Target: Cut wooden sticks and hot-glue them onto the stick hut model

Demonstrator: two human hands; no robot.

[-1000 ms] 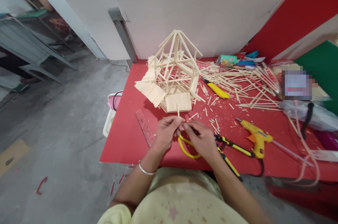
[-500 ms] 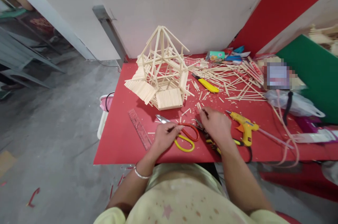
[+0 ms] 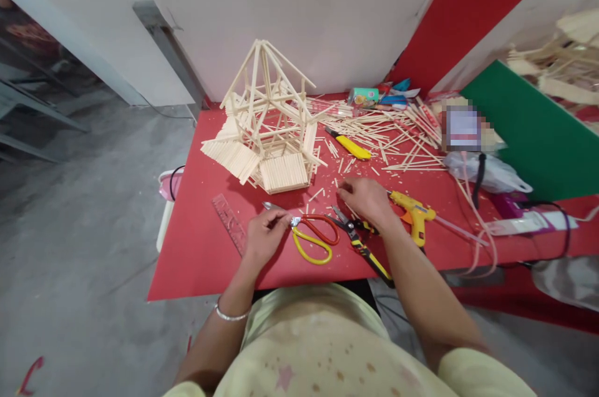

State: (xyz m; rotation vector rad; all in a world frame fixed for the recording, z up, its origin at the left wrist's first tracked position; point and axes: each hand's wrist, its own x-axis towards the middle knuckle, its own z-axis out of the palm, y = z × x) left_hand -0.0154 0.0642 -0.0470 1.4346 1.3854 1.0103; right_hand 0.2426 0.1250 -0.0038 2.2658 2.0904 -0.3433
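My left hand hovers over or rests by the blades of the scissors, which have one red and one yellow handle. Its thumb and fingers are pinched together; whatever they hold is too small to make out. My right hand is curled over the table beside small stick offcuts, fingertips pressed down and partly hidden. Just below it lie black-and-yellow cutting pliers. Behind both hands stands a stick-built pavilion model with an open roof frame and slatted panels around its base.
A clear ruler lies left on the red table. A yellow utility knife and a pile of loose sticks are at the back. To the right are a yellow glue gun, a plastic bag and a green board.
The view has swung to the right. My right hand has moved slightly away from my body, uncovering more of the pliers. My left hand has shifted a little left along the scissors.
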